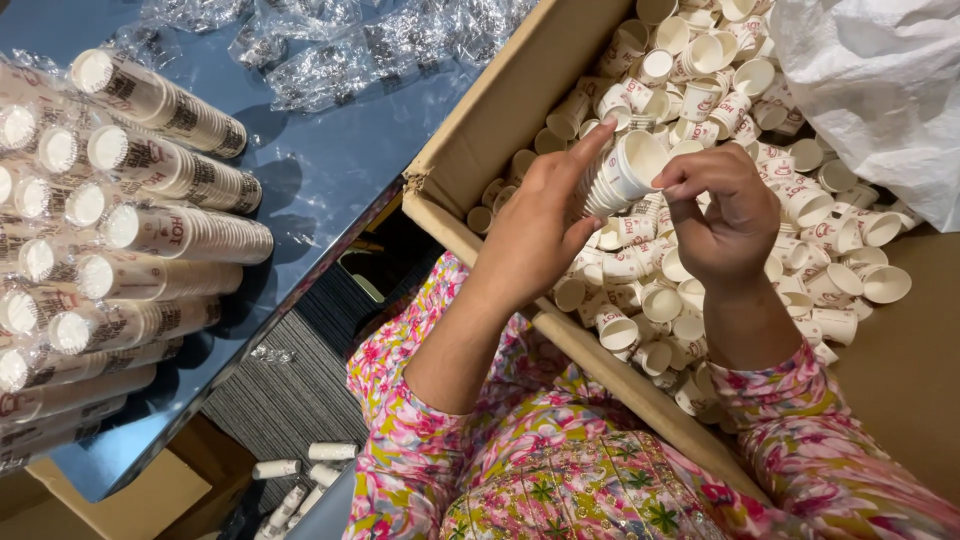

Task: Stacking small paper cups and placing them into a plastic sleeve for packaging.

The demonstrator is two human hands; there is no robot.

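Note:
My left hand (535,230) grips a short stack of small white paper cups (620,172) over an open cardboard box (500,110). My right hand (725,210) pinches the rim of the top cup of that stack with its fingertips. Beneath both hands the box is filled with several loose white paper cups (760,160) with red print, lying in all directions. My floral pink sleeves show at the bottom of the view.
Long wrapped stacks of cups (150,230) lie in rows on a dark blue table (330,170) at left, with crumpled clear plastic wrap (340,50) behind them. A white plastic bag (880,90) hangs over the box's far right corner. A few cup stacks (300,470) lie on the floor.

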